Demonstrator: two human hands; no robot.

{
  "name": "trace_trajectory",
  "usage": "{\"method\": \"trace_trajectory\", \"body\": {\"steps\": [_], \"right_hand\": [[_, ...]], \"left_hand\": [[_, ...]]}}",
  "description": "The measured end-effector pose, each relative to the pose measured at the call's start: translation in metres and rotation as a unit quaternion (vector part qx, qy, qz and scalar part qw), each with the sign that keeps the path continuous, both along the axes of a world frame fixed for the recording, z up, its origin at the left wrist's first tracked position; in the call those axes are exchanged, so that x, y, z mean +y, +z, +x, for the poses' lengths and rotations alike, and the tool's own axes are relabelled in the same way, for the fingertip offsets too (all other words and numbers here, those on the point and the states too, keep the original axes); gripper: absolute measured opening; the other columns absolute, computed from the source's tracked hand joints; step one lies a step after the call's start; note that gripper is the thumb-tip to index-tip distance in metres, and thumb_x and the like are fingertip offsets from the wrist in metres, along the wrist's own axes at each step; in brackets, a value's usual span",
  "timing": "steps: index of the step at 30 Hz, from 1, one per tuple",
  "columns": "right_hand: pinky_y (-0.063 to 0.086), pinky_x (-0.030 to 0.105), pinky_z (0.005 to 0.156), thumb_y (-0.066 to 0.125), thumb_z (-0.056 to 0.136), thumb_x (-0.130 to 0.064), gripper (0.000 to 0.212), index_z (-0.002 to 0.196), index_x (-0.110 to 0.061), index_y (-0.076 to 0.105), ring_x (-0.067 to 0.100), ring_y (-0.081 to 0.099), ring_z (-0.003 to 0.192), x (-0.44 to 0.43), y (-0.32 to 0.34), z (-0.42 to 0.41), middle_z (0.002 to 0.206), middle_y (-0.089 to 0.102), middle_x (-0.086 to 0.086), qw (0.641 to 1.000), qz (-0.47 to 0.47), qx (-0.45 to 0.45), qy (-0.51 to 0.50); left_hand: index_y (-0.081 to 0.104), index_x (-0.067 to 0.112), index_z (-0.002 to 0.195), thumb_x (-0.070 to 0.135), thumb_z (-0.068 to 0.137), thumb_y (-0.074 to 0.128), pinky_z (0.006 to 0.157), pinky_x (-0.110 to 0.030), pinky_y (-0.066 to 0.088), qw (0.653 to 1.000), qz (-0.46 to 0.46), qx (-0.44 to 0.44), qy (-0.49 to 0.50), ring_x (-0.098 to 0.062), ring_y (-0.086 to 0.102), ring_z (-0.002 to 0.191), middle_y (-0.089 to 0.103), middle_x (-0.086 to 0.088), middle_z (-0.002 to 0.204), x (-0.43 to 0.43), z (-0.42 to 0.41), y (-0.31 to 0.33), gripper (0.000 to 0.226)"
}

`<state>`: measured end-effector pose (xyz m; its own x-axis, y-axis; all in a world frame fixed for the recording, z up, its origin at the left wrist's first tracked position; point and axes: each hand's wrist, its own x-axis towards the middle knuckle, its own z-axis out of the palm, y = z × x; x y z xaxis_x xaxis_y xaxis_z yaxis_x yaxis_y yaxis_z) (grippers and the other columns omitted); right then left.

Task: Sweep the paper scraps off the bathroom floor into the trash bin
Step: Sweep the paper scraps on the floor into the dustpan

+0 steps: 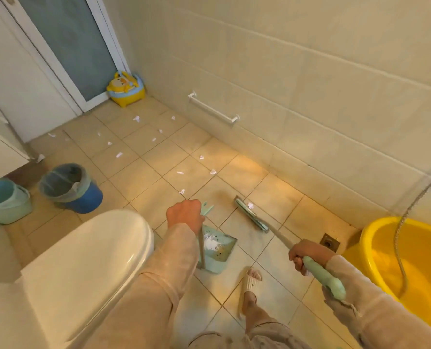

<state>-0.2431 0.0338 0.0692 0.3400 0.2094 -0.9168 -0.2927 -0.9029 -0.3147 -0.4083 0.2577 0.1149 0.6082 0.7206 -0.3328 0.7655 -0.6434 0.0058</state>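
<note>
The paper scraps are mostly not yet collected: about a dozen small white bits lie scattered over the floor, running from the middle of the view up toward eleven and twelve o'clock, the farthest near the door. One scrap sits right against the broom head, at about one o'clock from the dustpan. A little white paper already lies in the pan with some dark specks, so the sweeping is begun but, by my reckoning, well short of half done.

The left hand is wrapped round the top of the dustpan's upright handle, its fingers hidden behind the knuckles but plainly curled tight on it. The right hand grips the broom handle, fingers closed around it, with the head resting on the tiles.

The trash bin, blue with a bag liner, stands at nine o'clock from the dustpan, well apart, beside a pale green bucket. Nothing is tipped into it that I can see. The toilet lies between, at seven o'clock.
</note>
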Motion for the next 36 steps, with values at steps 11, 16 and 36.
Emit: {"method": "trace_trajectory", "body": {"steps": [11, 16, 36], "right_hand": [[0.035, 0.010, 0.033, 0.042, 0.087, 0.003, 0.026, 0.063, -0.007, 0.042, 0.009, 0.038, 0.017, 0.052, 0.001, 0.129, 0.022, 0.041, 0.000, 0.998, -0.024, -0.049, -0.023], [0.038, 0.019, 0.040, 0.041, 0.088, 0.003, 0.031, 0.059, -0.007, 0.043, 0.016, 0.044, 0.028, 0.078, -0.012, 0.152, 0.019, 0.041, 0.001, 0.998, -0.040, -0.049, 0.005], [0.033, 0.009, 0.035, 0.040, 0.091, 0.001, 0.052, 0.040, -0.007, 0.041, 0.011, 0.042, 0.022, 0.074, 0.017, 0.149, 0.026, 0.042, 0.003, 0.987, -0.102, 0.112, 0.051]], "left_hand": [[0.056, 0.013, 0.110, 0.036, 0.093, 0.049, 0.077, -0.032, 0.045, 0.998, 0.005, 0.028, -0.056, -0.029, 0.062, 0.105, 0.065, -0.009, 0.113, 0.049, 0.124, -0.012, 0.029], [0.054, 0.015, 0.112, 0.036, 0.092, 0.050, 0.079, -0.033, 0.046, 0.997, -0.028, 0.026, -0.064, -0.031, 0.060, 0.105, 0.064, -0.010, 0.114, 0.069, 0.155, -0.015, 0.028], [0.060, 0.009, 0.103, 0.033, 0.092, 0.047, 0.078, -0.031, 0.047, 0.996, -0.014, 0.031, -0.086, -0.028, 0.064, 0.102, 0.068, -0.010, 0.109, 0.087, 0.171, -0.024, 0.030]]}}
